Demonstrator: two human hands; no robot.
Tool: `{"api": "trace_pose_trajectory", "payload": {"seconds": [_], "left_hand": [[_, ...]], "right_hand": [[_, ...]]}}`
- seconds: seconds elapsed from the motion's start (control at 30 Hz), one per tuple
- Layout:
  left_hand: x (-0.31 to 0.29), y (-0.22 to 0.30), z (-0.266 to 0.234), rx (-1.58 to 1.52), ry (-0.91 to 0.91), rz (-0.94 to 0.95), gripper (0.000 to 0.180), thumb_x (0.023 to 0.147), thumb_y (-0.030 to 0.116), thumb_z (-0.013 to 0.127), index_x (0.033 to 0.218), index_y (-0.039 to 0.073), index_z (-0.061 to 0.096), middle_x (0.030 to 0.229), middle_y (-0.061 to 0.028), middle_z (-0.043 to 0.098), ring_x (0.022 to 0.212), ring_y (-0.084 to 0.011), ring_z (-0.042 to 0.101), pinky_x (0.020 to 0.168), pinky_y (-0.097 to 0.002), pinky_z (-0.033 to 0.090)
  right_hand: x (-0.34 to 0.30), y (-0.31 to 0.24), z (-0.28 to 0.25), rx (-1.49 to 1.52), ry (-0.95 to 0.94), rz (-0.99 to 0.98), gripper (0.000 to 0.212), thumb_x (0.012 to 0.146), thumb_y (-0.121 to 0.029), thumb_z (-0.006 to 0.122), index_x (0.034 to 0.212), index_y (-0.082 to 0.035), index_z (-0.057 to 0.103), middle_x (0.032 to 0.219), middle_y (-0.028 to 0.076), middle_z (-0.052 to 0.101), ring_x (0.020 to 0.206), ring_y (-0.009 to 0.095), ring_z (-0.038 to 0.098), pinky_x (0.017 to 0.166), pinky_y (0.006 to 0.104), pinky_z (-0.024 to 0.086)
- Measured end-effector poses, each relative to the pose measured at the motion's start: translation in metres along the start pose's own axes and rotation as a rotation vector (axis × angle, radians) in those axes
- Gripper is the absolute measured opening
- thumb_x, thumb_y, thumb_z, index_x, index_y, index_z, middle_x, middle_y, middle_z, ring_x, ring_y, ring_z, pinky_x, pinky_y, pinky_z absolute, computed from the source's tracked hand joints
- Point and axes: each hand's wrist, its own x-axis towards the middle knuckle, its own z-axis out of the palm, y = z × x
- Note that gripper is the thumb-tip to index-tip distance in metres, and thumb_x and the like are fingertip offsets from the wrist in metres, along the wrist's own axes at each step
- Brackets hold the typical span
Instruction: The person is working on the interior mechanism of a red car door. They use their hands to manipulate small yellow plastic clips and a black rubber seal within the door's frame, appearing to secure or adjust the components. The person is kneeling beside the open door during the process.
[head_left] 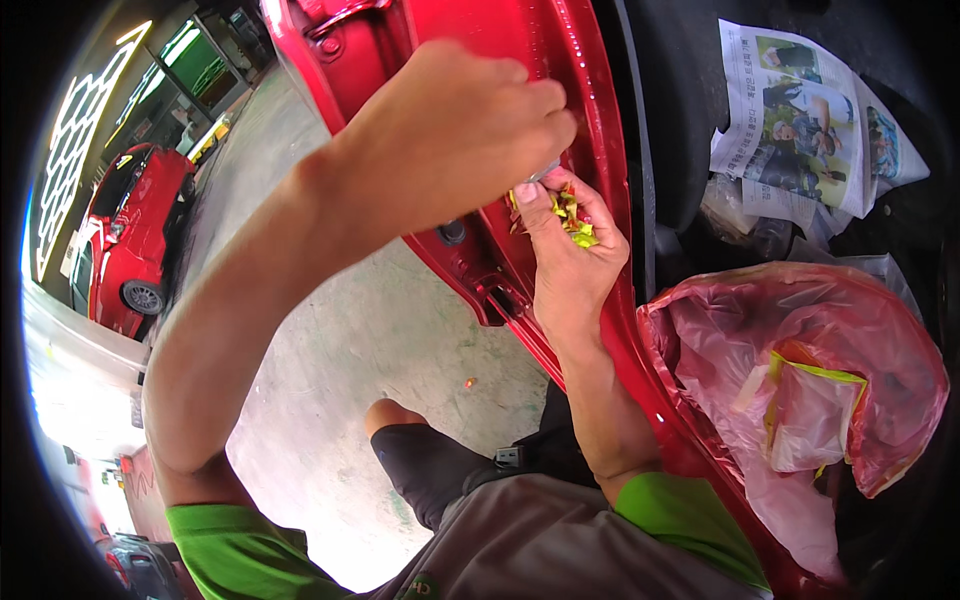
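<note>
My left hand (465, 125) reaches across the red car body panel (490, 30), closed, with its back toward me. At its lower edge a bit of a grey object (543, 172) shows, close to my right fingertips; its kind is hidden. Just below, my right hand (580, 240) is closed on crumpled yellow-and-red scraps (570, 210), thumb and fingers pinched around them. Both hands are close together over the panel's edge, and I cannot tell whether they touch.
To the right, a translucent red plastic bag (800, 300) hangs open inside the car, below a sheet of newspaper (790, 110). Pale concrete floor (330, 350) lies below, with a small orange scrap (470, 383). Another red car (135, 235) stands at far left.
</note>
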Motion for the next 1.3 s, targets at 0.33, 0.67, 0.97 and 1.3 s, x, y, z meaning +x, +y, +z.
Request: {"api": "trace_pose_trajectory", "payload": {"seconds": [0.33, 0.67, 0.97, 1.3], "left_hand": [[0.007, 0.003, -0.002, 0.008, -0.063, -0.037, 0.009, 0.079, 0.016, 0.073, 0.080, 0.011, 0.066, 0.073, -0.0031, 0.066, 0.074, -0.0232, 0.071, 0.058, -0.0362, 0.052], [0.032, -0.011, -0.020, -0.137, -0.117, -0.085, 0.009, 0.078, 0.015, 0.077, 0.076, 0.008, 0.073, 0.076, -0.0102, 0.073, 0.078, -0.0293, 0.075, 0.061, -0.0414, 0.055], [0.027, -0.006, -0.022, 0.118, -0.114, -0.044, 0.014, 0.068, 0.021, 0.082, 0.069, 0.011, 0.073, 0.068, -0.0063, 0.072, 0.072, -0.0248, 0.075, 0.053, -0.0352, 0.052], [0.015, 0.000, -0.008, 0.053, -0.008, -0.041, 0.009, 0.075, 0.015, 0.074, 0.069, 0.008, 0.071, 0.069, -0.0086, 0.070, 0.071, -0.0275, 0.073, 0.057, -0.0378, 0.053]], "right_hand": [[-0.006, 0.007, 0.008, -0.211, 0.074, -0.190, 0.037, 0.088, 0.001, 0.084, 0.122, 0.005, 0.071, 0.104, 0.000, 0.068, 0.085, 0.004, 0.060, 0.076, 0.0196, 0.051], [-0.004, -0.002, 0.007, -0.090, 0.018, -0.022, 0.026, 0.090, 0.001, 0.083, 0.113, 0.004, 0.072, 0.102, 0.001, 0.069, 0.089, 0.006, 0.062, 0.079, 0.0206, 0.053], [-0.004, -0.005, 0.008, -0.078, 0.058, 0.018, 0.028, 0.090, -0.006, 0.085, 0.113, -0.001, 0.071, 0.088, -0.001, 0.068, 0.071, 0.002, 0.057, 0.061, 0.0181, 0.043], [-0.009, -0.017, 0.009, -0.066, 0.061, 0.184, 0.021, 0.093, -0.018, 0.083, 0.103, -0.004, 0.070, 0.079, -0.004, 0.064, 0.059, 0.000, 0.049, 0.048, 0.0182, 0.031]]}}
